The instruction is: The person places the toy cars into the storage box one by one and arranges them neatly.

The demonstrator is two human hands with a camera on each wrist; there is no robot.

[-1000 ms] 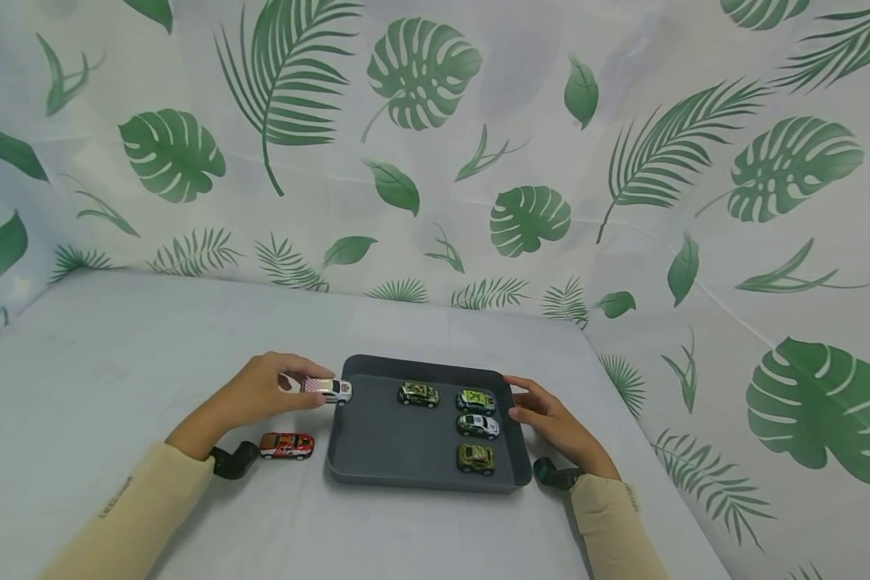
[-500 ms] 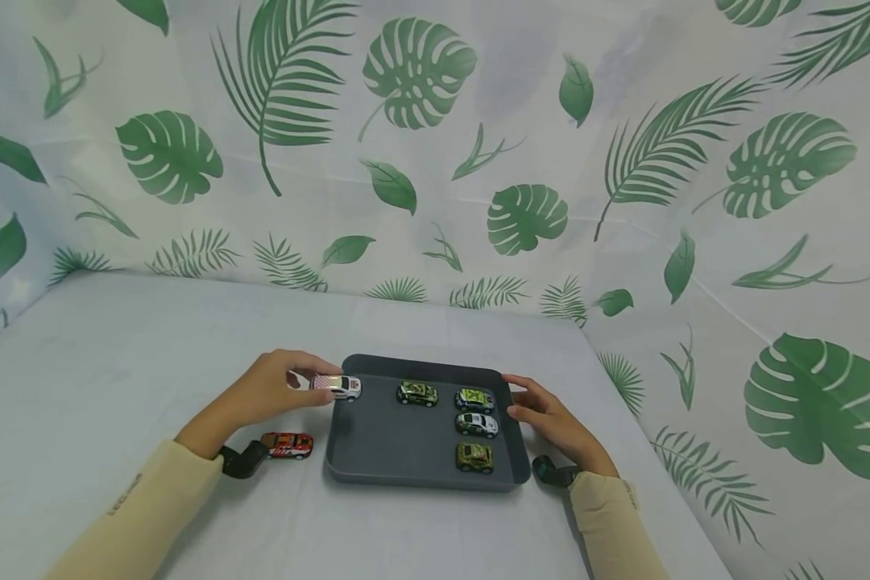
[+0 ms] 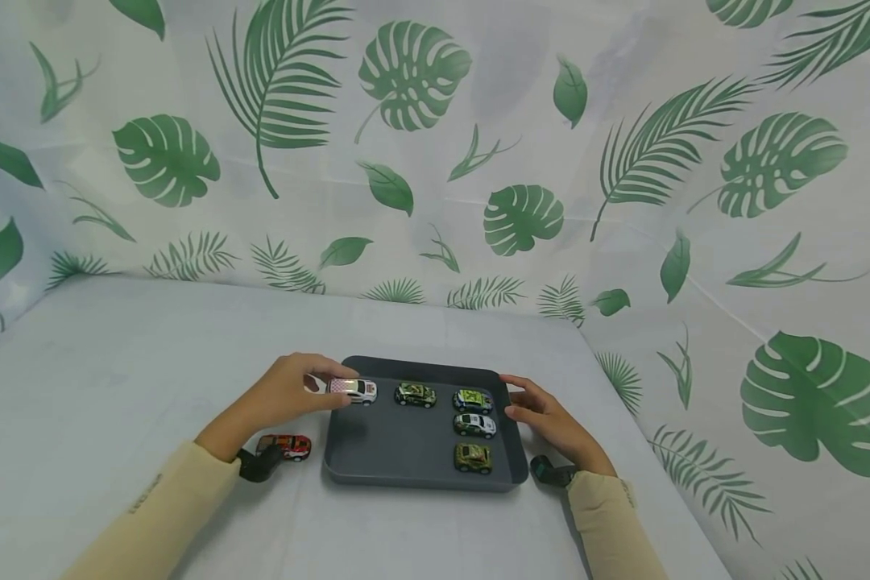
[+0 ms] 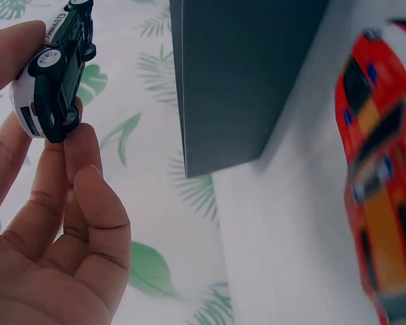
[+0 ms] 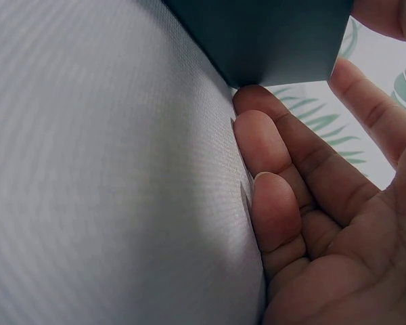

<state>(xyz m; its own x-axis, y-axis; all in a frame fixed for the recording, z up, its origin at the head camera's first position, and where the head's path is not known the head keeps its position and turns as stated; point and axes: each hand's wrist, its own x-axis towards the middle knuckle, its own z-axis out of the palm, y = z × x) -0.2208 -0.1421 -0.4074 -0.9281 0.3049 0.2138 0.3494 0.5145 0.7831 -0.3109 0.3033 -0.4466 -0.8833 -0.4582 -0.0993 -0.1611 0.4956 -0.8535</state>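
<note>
Between the thumb and fingers of my left hand is a white toy car with a pink-patterned rear. The car hangs over the left end of the dark grey tray, its dark underside and wheels showing in the left wrist view. My right hand touches the tray's right side, fingers loosely bent against the outer wall. Inside the tray are a green camouflage toy car, a yellow-green one, a white-and-green one and an olive camouflage one.
A red toy car lies on the white cloth left of the tray, partly hidden by the left wrist camera. Behind the table hangs a leaf-printed sheet, which also runs along the right side.
My left hand has moved right with the white toy car, from beside the tray's left rim to over its inside. The right hand stays against the tray.
</note>
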